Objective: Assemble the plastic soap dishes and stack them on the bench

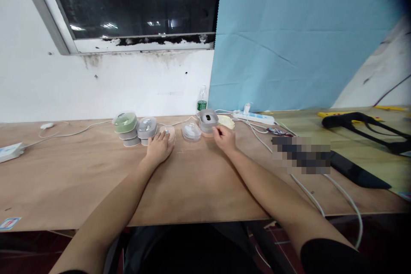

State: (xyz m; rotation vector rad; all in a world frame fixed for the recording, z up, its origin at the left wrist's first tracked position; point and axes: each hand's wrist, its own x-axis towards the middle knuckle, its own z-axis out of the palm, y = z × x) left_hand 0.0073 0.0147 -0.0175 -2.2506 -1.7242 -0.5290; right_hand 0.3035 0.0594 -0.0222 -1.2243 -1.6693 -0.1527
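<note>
My left hand (159, 147) lies with its fingers stretched out over the near left side of a low pinkish container with a clear lid (171, 132). My right hand (224, 138) is closed, its curled fingers against the lower right side of a grey square container (208, 120), which sits on a pinkish base. What those fingers grip, if anything, is hidden. Between the hands stands a clear-lidded container (191, 132). Left of my left hand are a stack of containers topped by a green one (125, 122) and a grey clear-lidded stack (147, 128).
A green-labelled bottle (202, 102) stands behind the grey container, near a pale yellow crumpled item (226, 121). A power strip (255, 117) and white cables (305, 190) lie to the right, with a black frame (362, 130). Another white power strip (11, 152) is at far left.
</note>
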